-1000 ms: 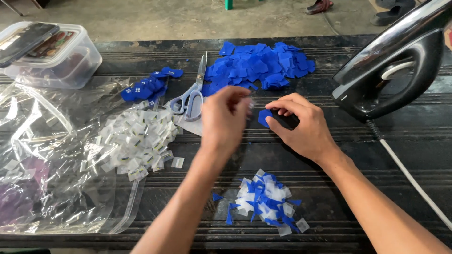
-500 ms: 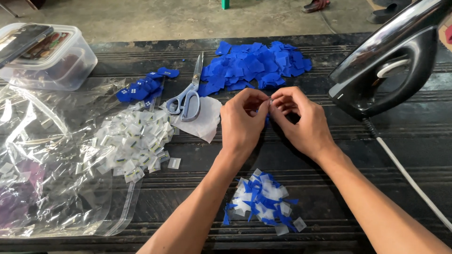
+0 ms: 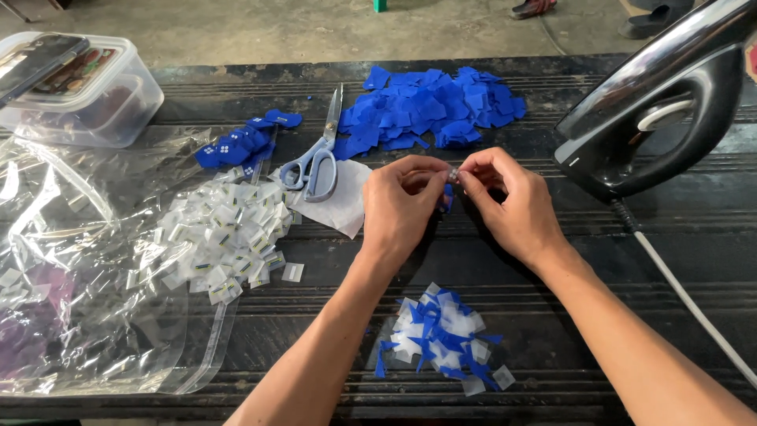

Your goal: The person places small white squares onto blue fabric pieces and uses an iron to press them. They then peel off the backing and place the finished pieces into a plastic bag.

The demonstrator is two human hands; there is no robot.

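Two hands pinched a tiny clear packet together above the middle of the dark table.

The left hand [image 3: 402, 207] and the right hand [image 3: 512, 209] met fingertip to fingertip, both closed on the small clear packet [image 3: 453, 175], with a scrap of blue showing just below it. Toward the near edge of the table [image 3: 631, 308] lay a little pile of filled packets [image 3: 441, 338], white and blue. Scissors [image 3: 317, 160] rested on a white sheet just beside the left hand, and a heap of empty white packets [image 3: 217, 237] spread over a clear plastic bag [image 3: 71, 284] toward the left edge. A pile of blue pieces [image 3: 430, 110] sat near the far edge, a clear lidded box [image 3: 79, 87] at the far left corner, and a black iron [image 3: 654, 110] stood toward the right edge.
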